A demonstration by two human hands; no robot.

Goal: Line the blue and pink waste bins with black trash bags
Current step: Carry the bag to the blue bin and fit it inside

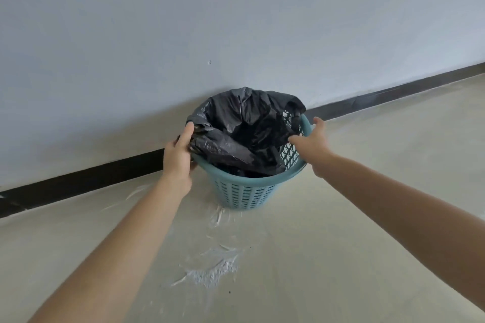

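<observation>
Blue bin (242,195), left hand (178,156) pinching black bag (244,128) at rim, right hand (316,143) spread open over rim

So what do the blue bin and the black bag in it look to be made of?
Blue bin: looks like moulded plastic, matte, judging by the smooth rolled rim and regular rows of slots in the wall. Black bag: seemingly thin plastic film, slightly glossy; it crumples into soft folds with pale highlights and bunches under the left hand.

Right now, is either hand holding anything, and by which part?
The left hand grips the black trash bag by its edge at the blue bin's rim. The right hand holds nothing.
</observation>
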